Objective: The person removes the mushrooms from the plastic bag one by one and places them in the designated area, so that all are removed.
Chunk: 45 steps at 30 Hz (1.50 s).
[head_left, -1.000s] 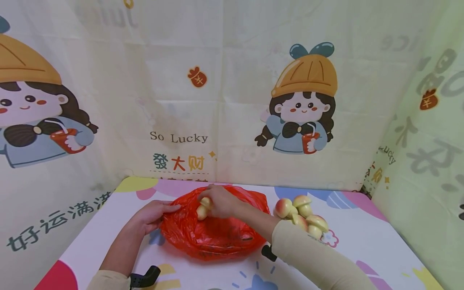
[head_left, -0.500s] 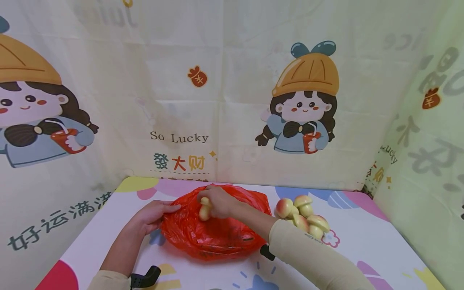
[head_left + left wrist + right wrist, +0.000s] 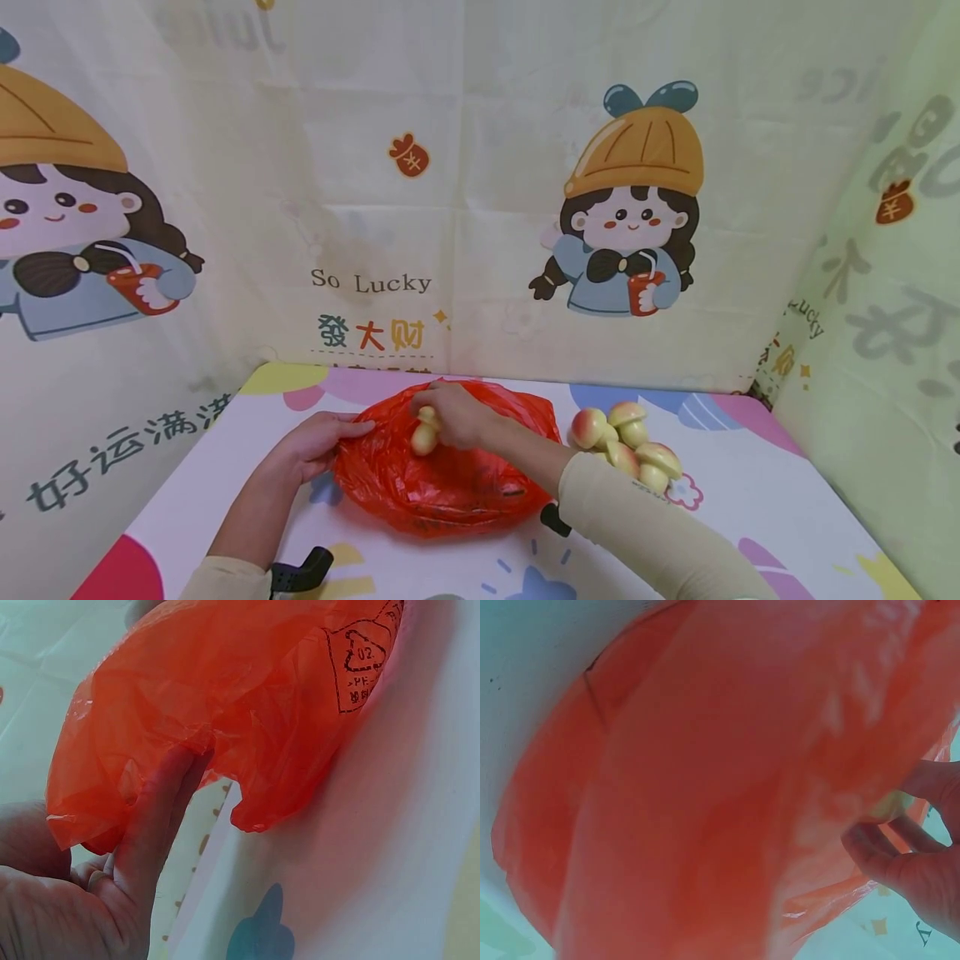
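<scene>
A red plastic bag (image 3: 450,492) lies spread on the table with its mouth gaping upward. On its left side my left hand (image 3: 318,442) pinches the rim, thumb on top; in the left wrist view, fingers (image 3: 161,810) of that hand lie against the film. My right hand (image 3: 453,417) reaches in over the mouth from the right, gripping a cream toy mushroom (image 3: 425,433) by its cap end. Most of that mushroom hides behind the film in the right wrist view, where a pale bit (image 3: 891,805) shows between thumb and fingers.
Several more toy mushrooms (image 3: 630,425) with reddish caps sit in a cluster right of the bag, close to the right forearm. A patterned white table (image 3: 757,483) is bounded by printed cloth walls (image 3: 495,250) at the back and sides.
The mushroom in my right hand has turned slightly, its lower end swinging a little to the right. My left hand keeps its hold on the bag's rim.
</scene>
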Each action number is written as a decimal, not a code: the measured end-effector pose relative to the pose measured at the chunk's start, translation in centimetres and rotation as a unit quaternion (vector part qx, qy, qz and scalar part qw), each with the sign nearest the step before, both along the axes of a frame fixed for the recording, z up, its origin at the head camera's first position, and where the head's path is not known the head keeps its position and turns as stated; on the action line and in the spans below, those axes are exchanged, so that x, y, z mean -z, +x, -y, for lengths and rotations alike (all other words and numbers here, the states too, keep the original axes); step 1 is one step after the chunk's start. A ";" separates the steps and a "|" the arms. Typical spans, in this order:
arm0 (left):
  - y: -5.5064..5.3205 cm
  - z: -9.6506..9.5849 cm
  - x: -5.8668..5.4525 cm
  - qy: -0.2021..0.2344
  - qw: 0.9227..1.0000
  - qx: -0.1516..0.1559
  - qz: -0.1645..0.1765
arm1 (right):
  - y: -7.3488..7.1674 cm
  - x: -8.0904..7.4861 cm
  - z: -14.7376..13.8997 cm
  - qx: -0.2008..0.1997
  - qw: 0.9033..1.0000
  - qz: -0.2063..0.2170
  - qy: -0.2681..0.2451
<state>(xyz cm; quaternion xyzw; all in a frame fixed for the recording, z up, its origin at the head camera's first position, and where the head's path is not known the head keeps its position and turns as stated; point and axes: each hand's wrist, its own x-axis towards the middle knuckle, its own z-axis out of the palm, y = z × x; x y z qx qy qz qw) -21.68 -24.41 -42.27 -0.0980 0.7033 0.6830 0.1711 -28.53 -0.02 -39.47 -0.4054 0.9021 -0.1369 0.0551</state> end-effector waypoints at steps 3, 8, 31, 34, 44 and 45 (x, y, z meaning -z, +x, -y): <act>-0.1 0.0 -0.1 0.000 1.000 0.001 0.000 | 0.0 -0.1 -0.1 -0.001 1.000 0.003 -0.006; -0.1 0.0 -0.2 -0.002 1.000 0.001 0.001 | 0.2 -0.3 -0.2 -0.005 1.000 0.005 -0.013; -0.3 0.1 0.0 -0.005 1.000 -0.007 0.009 | 0.7 -1.1 -1.6 -0.011 0.999 0.017 -0.034; -0.3 0.1 0.0 -0.006 1.000 -0.006 0.008 | 0.8 -1.2 -1.9 -0.008 0.999 0.022 -0.040; -0.3 0.2 -0.2 -0.002 1.000 0.000 0.013 | 1.4 -1.7 -3.0 -0.015 0.998 0.018 -0.056; -0.3 0.2 -0.2 -0.002 1.000 0.002 0.013 | 1.6 -1.8 -3.1 -0.012 0.998 0.022 -0.058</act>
